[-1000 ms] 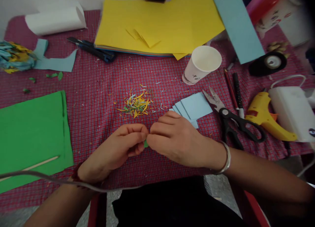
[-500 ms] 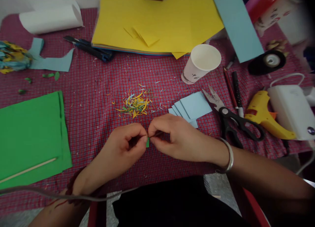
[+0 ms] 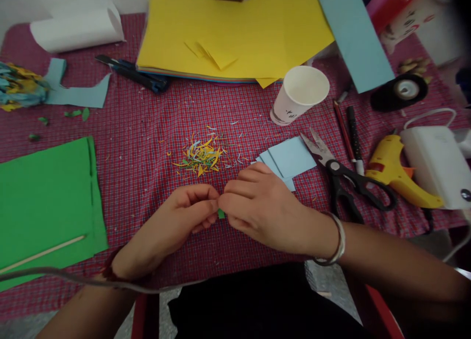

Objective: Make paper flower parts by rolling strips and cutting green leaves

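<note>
We see both hands with fingers curled in and fingertips nearly meeting: the left hand (image 3: 184, 219) and the right hand (image 3: 263, 209) close in a pinch on a small green paper piece (image 3: 221, 214), over the near edge of the cloth-covered counter (image 3: 140, 147). Only a bit of the piece shows below the fingers, so we cannot tell how it is folded or how firmly each hand grips it.

The main risk, we judge, is tearing or creasing: the paper looks small, and an uneven pull between two tight pinches could split it. If a fingertip slips, the piece could drop toward our lap, or get lost among the paper clippings (image 3: 202, 156) just beyond the hands. The right hand is also right beside the light blue paper squares (image 3: 293, 156), and a careless sweep could scatter them or catch the open-bladed scissors (image 3: 334, 167). The grey cable (image 3: 73, 278) crosses the left forearm in our view; if it touches, it could snag and jerk that hand
</note>
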{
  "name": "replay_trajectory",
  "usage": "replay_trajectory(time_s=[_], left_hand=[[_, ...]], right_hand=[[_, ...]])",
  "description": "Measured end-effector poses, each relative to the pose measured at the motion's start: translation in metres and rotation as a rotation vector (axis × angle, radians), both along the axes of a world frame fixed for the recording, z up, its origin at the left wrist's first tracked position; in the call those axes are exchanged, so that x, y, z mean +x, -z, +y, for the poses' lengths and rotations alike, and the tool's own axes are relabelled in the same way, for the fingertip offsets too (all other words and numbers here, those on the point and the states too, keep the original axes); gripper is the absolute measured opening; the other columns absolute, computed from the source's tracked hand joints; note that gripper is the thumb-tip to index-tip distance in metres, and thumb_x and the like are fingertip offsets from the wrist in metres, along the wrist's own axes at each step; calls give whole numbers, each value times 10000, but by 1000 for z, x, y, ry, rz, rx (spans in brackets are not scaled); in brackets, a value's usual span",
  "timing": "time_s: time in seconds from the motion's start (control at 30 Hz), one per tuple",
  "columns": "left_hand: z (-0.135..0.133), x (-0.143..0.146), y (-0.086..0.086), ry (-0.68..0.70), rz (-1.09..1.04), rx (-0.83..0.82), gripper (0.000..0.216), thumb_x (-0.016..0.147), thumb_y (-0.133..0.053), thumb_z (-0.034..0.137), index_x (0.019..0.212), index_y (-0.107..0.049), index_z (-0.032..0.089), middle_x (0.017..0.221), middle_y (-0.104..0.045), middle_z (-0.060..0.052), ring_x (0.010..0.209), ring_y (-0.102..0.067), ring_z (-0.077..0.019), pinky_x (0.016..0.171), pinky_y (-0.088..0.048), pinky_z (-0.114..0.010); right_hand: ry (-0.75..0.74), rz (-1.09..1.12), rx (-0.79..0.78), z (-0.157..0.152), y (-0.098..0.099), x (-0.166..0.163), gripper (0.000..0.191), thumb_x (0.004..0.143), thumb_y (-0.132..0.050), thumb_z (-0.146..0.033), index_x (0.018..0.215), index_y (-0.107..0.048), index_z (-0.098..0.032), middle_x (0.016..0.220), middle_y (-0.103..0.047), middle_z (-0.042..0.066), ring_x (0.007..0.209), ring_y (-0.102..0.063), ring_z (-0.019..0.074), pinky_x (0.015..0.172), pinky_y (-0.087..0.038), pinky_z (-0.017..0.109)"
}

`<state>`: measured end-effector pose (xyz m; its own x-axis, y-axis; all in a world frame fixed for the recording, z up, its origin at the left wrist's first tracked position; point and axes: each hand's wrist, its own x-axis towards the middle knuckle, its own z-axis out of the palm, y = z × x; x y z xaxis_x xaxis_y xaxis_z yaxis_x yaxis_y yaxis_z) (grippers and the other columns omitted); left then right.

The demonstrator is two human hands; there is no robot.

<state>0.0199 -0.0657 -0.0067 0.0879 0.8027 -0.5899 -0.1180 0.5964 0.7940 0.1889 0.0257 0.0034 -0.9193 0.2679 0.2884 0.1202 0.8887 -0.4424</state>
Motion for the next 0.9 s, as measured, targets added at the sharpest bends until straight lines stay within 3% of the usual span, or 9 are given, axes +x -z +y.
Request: replay_trajectory(time_s=[0.1, 0.23, 0.37, 0.57, 0.73, 0.9], left_hand=[[0, 1, -1, 6, 48, 9, 79, 771, -531, 165, 694, -544, 177, 590, -459, 65, 517, -365, -58, 473, -292, -179], [3, 1, -11, 108, 299, 156, 106, 776, -499, 148, 682, -545, 168, 628, -488, 49, 574, -422, -75, 523, -344, -203], [4, 3, -15, 224, 648, 435, 162, 784, -466, 117, 640, -522, 167, 579, -468, 42, 541, -419, -88, 494, -327, -222], [-2, 4, -5, 422, 1146, 903, 191, 845, -482, 96, 668, -504, 165, 663, -490, -3, 638, -452, -137, 568, -364, -278], [-5, 3, -7, 543, 1250, 1080, 170, 875, -493, 100, 722, -515, 172, 679, -503, -10, 643, -431, -160, 567, -365, -303], [-5, 6, -8, 450, 1179, 1050, 160, 858, -500, 80, 724, -529, 162, 693, -530, -13, 660, -462, -150, 584, -384, -289]], right_hand=[[-22, 26, 96, 0, -1, 1, 225, 959, -437, -180, 811, -606, -185, 733, -599, -3, 682, -434, 165, 703, -290, 342], [-25, -13, 42, 2, -5, 2, 198, 955, -454, -176, 850, -621, -178, 789, -635, 4, 789, -491, 179, 838, -316, 364], [40, -93, -117, 5, -9, 3, 142, 919, -508, -197, 871, -636, -157, 855, -653, 37, 883, -515, 196, 878, -320, 369], [53, -231, -299, 9, -9, 2, 148, 889, -515, -182, 783, -616, -160, 721, -616, 14, 749, -526, 162, 749, -335, 317], [85, -239, -531, 10, -6, 1, 113, 850, -508, -152, 793, -605, -170, 681, -596, -20, 640, -500, 114, 634, -313, 263], [159, -193, -688, 9, -3, -2, 78, 788, -519, -117, 736, -555, -162, 634, -538, -43, 581, -447, 86, 570, -277, 237]])
